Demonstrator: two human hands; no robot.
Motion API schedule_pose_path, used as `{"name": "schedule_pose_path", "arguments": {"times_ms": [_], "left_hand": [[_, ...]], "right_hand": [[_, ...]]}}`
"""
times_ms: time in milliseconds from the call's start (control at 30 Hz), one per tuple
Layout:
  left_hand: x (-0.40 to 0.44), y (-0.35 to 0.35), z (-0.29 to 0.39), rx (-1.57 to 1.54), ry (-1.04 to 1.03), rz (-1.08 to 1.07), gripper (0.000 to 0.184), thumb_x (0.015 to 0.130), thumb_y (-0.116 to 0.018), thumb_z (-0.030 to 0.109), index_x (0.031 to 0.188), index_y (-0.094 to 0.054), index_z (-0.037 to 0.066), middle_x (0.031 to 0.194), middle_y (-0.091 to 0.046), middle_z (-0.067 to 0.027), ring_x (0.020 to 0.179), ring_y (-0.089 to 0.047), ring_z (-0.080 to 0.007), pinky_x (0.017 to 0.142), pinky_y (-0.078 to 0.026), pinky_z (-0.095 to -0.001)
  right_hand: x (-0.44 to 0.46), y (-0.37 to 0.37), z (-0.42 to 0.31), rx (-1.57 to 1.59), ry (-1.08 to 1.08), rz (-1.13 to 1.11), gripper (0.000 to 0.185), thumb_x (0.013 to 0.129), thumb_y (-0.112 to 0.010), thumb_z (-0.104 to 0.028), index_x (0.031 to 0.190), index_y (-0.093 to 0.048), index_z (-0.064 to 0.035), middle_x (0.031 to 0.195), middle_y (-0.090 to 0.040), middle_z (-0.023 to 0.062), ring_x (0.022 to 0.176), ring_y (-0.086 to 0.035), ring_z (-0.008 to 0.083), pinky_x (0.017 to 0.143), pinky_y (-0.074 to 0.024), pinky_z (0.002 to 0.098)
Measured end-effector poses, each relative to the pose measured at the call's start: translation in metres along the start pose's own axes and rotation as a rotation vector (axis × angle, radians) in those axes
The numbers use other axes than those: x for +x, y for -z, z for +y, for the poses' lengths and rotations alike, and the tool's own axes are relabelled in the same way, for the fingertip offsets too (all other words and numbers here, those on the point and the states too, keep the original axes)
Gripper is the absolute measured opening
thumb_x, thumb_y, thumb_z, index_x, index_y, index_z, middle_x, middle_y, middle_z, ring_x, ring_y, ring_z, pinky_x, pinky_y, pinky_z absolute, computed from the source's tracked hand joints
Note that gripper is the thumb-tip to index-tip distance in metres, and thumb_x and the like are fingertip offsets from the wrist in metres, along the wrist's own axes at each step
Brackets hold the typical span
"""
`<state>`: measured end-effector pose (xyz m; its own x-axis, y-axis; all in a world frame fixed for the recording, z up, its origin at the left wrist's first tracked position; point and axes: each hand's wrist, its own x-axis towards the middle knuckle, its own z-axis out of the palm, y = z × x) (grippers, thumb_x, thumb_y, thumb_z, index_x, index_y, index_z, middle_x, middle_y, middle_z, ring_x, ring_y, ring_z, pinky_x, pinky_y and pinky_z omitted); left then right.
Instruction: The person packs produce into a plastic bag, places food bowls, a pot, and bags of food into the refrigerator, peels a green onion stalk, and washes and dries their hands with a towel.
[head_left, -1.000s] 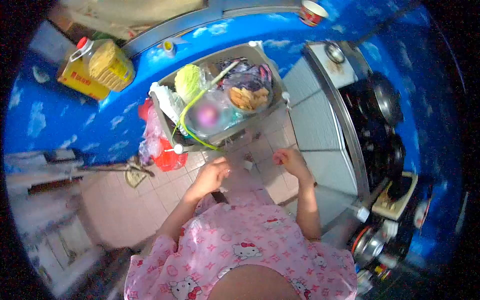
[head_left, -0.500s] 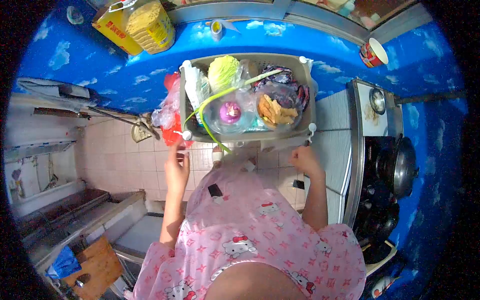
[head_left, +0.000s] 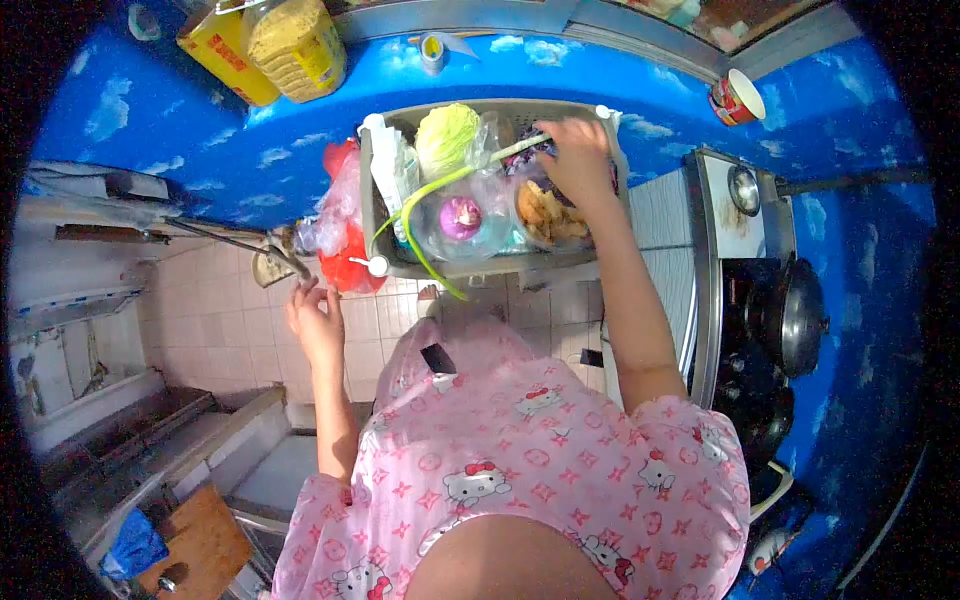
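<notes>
Beyond the pink patterned garment (head_left: 540,460), the left hand (head_left: 317,325) hangs just beside a red bag (head_left: 352,268), fingers loosely spread. A grey basket (head_left: 550,113) holds a purple onion (head_left: 460,217) and, across it, a green onion stalk (head_left: 440,183). The stalk's pale end meets the right hand (head_left: 583,165); whether those bent fingers pinch it cannot be told. Farther off stands an oil jug (head_left: 297,50).
</notes>
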<state>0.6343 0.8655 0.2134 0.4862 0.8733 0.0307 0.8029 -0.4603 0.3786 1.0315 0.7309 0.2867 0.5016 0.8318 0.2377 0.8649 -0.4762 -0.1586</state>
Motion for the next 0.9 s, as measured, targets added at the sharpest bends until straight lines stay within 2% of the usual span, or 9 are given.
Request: {"name": "schedule_pose_path", "arguments": {"times_ms": [67, 167, 267, 367, 400, 500, 600, 700, 900], "left_hand": [[0.002, 0.017, 0.031, -0.062, 0.014, 0.113, 0.046, 0.074, -0.064, 0.013, 0.118, -0.052, 0.009, 0.12, -0.049, -0.0151, 0.118, -0.037, -0.0355, 0.097, -0.03, -0.0437], [0.007, 0.019, 0.036, -0.107, -0.02, 0.173, 0.041, 0.075, -0.064, 0.015, 0.115, -0.054, 0.01, 0.12, -0.049, -0.0147, 0.119, -0.035, -0.0355, 0.099, -0.029, -0.0431], [0.007, 0.02, 0.028, -0.085, -0.036, 0.159, 0.041, 0.077, -0.063, 0.017, 0.117, -0.054, 0.012, 0.121, -0.049, -0.0147, 0.12, -0.034, -0.0352, 0.1, -0.028, -0.0435], [0.006, 0.02, 0.023, -0.084, -0.012, 0.16, 0.039, 0.076, -0.063, 0.015, 0.114, -0.056, 0.011, 0.119, -0.05, -0.0147, 0.121, -0.033, -0.0351, 0.1, -0.028, -0.0435], [0.006, 0.019, 0.021, -0.091, -0.001, 0.164, 0.037, 0.076, -0.063, 0.013, 0.112, -0.056, 0.01, 0.118, -0.051, -0.0146, 0.121, -0.033, -0.0351, 0.099, -0.028, -0.0433], [0.005, 0.016, 0.017, -0.085, -0.005, 0.161, 0.034, 0.076, -0.063, 0.014, 0.109, -0.058, 0.009, 0.117, -0.052, -0.0139, 0.119, -0.035, -0.0347, 0.099, -0.029, -0.0433], [0.015, 0.006, 0.024, -0.157, -0.066, 0.118, 0.033, 0.075, -0.063, 0.013, 0.107, -0.059, 0.008, 0.115, -0.053, -0.0132, 0.115, -0.039, -0.0343, 0.099, -0.029, -0.0425], [0.035, 0.0, 0.062, -0.229, -0.199, 0.165, 0.033, 0.073, -0.063, 0.011, 0.106, -0.059, 0.008, 0.111, -0.055, -0.012, 0.11, -0.045, -0.0322, 0.096, -0.032, -0.0407], [0.1, -0.016, 0.141, -0.285, -0.492, 0.093, 0.037, 0.069, -0.062, 0.007, 0.106, -0.059, 0.011, 0.102, -0.058, -0.0069, 0.103, -0.048, -0.0259, 0.092, -0.031, -0.0413]], "right_hand": [[0.028, -0.032, -0.001, 0.053, 0.187, 0.148, 0.039, 0.071, -0.066, -0.02, 0.109, -0.057, -0.0152, 0.103, -0.057, 0.0067, 0.108, -0.047, 0.0254, 0.097, -0.0294, 0.0433], [0.056, -0.07, -0.012, 0.053, 0.298, 0.199, 0.035, 0.07, -0.065, -0.019, 0.104, -0.058, -0.0144, 0.104, -0.057, 0.006, 0.103, -0.049, 0.0243, 0.093, -0.0331, 0.0415], [0.071, -0.077, -0.012, 0.071, 0.224, -0.067, 0.024, 0.069, -0.065, -0.023, 0.092, -0.061, -0.014, 0.096, -0.058, 0.0046, 0.1, -0.049, 0.0237, 0.089, -0.0349, 0.0414], [0.07, -0.073, 0.012, 0.097, 0.213, -0.045, 0.016, 0.07, -0.063, -0.026, 0.08, -0.062, -0.0137, 0.086, -0.06, 0.0027, 0.093, -0.052, 0.0228, 0.081, -0.0381, 0.0404], [0.067, -0.08, 0.024, 0.106, 0.228, 0.075, 0.015, 0.072, -0.062, -0.028, 0.075, -0.063, -0.0141, 0.08, -0.061, 0.0026, 0.088, -0.054, 0.0236, 0.078, -0.0396, 0.0417], [0.067, -0.077, 0.055, -0.003, -0.029, 0.004, 0.015, 0.072, -0.061, -0.028, 0.079, -0.063, -0.015, 0.084, -0.062, 0.003, 0.086, -0.054, 0.0249, 0.078, -0.0403, 0.0416], [0.063, -0.068, 0.064, 0.08, 0.014, -0.031, 0.015, 0.074, -0.06, -0.027, 0.081, -0.064, -0.0149, 0.085, -0.062, 0.0045, 0.086, -0.055, 0.0262, 0.079, -0.0407, 0.0416], [0.062, -0.054, 0.047, 0.072, -0.086, -0.055, 0.018, 0.074, -0.06, -0.027, 0.086, -0.063, -0.0139, 0.086, -0.063, 0.0055, 0.087, -0.057, 0.0272, 0.079, -0.0427, 0.0411], [0.07, -0.07, 0.046, 0.466, -0.196, -0.135, 0.028, 0.074, -0.059, -0.023, 0.099, -0.06, -0.0117, 0.093, -0.064, 0.0085, 0.086, -0.061, 0.0289, 0.079, -0.0462, 0.0386]]}}
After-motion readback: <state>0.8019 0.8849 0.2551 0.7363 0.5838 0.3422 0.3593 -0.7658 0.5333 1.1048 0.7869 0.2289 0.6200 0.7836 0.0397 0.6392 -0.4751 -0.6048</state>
